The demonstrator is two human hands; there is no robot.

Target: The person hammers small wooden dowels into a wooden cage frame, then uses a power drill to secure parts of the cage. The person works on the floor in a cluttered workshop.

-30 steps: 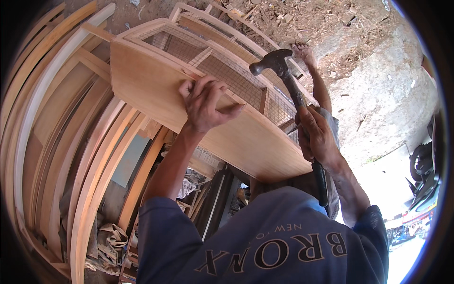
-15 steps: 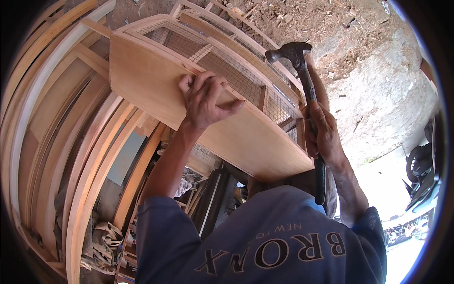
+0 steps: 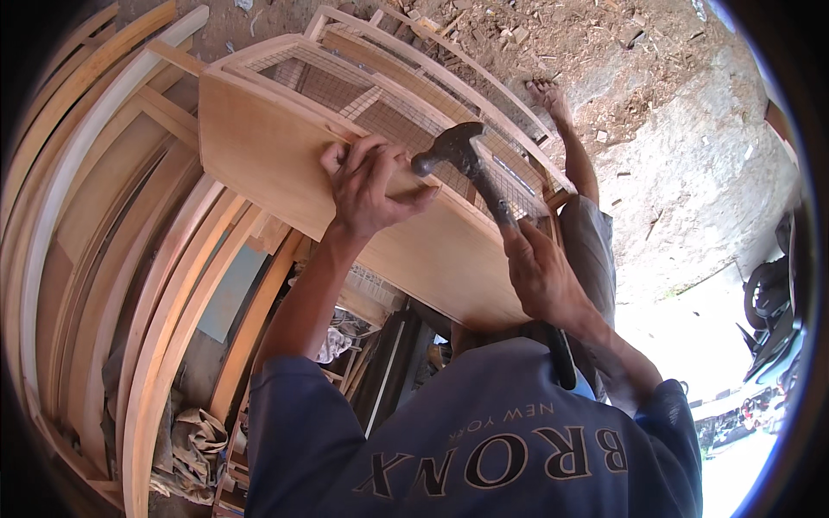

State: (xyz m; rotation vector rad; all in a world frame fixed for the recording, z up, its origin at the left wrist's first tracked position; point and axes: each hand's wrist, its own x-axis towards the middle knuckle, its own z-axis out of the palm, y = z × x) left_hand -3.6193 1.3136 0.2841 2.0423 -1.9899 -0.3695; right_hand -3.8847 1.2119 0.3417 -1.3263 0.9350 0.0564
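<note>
A shallow wooden box frame with a plywood side panel [image 3: 259, 142] and wire mesh [image 3: 401, 123] stands tilted in front of me. My left hand [image 3: 367, 190] lies on the panel near its upper edge, fingers bent over that edge and thumb stretched to the right. Whether a nail is under those fingers cannot be made out. My right hand [image 3: 546, 274] is closed round the handle of a claw hammer [image 3: 462, 154]. The hammer's striking face is just right of my left hand, close to the panel's upper edge; contact is unclear.
Long curved wooden frames [image 3: 160, 354] stand stacked on the left. A second mesh frame [image 3: 414, 53] lies behind the box. Wood scraps litter the dirt floor [image 3: 596, 43]. A bare foot [image 3: 548, 97] rests beside the frames. Crumpled brown cloth [image 3: 197, 445] lies lower left.
The hammer has swung left and down, from above the box's right end to beside my left hand. My right hand moved left with it. My left hand stays nearly in place.
</note>
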